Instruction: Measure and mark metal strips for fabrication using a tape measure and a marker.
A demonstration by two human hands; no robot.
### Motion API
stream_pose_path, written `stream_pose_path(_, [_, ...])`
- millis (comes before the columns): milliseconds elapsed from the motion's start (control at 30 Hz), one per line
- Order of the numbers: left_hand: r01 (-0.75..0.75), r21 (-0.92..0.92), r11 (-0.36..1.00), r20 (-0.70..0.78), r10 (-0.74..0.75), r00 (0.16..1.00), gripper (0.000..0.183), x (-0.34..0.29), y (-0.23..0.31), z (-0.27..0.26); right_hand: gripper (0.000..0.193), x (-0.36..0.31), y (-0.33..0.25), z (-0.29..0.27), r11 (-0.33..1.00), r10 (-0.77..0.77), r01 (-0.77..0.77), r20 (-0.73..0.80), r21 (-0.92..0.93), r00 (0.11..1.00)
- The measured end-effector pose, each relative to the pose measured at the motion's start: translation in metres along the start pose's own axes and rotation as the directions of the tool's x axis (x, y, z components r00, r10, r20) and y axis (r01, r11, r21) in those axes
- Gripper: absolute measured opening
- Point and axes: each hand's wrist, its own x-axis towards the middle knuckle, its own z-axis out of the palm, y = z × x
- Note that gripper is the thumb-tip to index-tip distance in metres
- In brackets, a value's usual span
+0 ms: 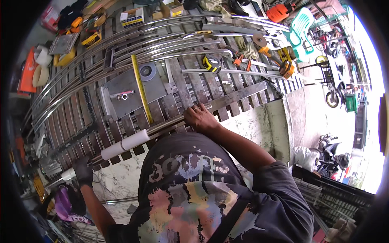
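Note:
A long metal tube [165,124] lies along the near edge of the slatted metal bench, running from lower left to the middle. White cylindrical sleeves [125,144] sit around it between my hands, with another white piece [68,174] near its left end. My left hand [83,171], in a dark glove, is closed around the tube close to that end piece. My bare right hand [200,117], wearing a ring, has its fingers wrapped over the tube's right part. Beyond them, a yellow ruler [141,89] crosses a grey metal plate [117,87] beside a grinding disc [147,71].
Several shiny metal tubes [162,49] lie across the slatted bench [73,128]. A tape measure [211,63] and an angle grinder [275,58] rest at the far right. A black steel square [88,103] lies at left. A green plastic chair [302,30] stands beyond the bench.

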Motion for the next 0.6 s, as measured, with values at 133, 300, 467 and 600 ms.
stream_pose_path(133, [0.079,0.036,0.996,0.088,-0.082,0.993,0.07,0.002,0.007,-0.025,0.042,-0.004,0.001,0.005,1.0,0.0,0.0,-0.032,0.0,1.0])
stream_pose_path(300, [0.147,-0.065,0.987,0.111,-0.139,0.984,0.085,0.016,0.04,-0.061,0.049,-0.019,0.02,-0.007,1.0,0.007,-0.008,-0.166,-0.007,0.986])
stream_pose_path(467, [-0.06,-0.168,0.984,-0.197,0.026,0.98,0.077,0.036,0.151,-0.096,0.033,-0.049,0.112,-0.041,0.884,0.464,-0.468,-0.123,-0.004,0.877])
stream_pose_path(600, [-0.171,-0.419,0.892,-0.154,0.115,0.981,0.069,0.049,0.294,-0.09,0.032,-0.053,0.19,-0.053,0.843,0.538,-0.535,-0.081,0.064,0.839])
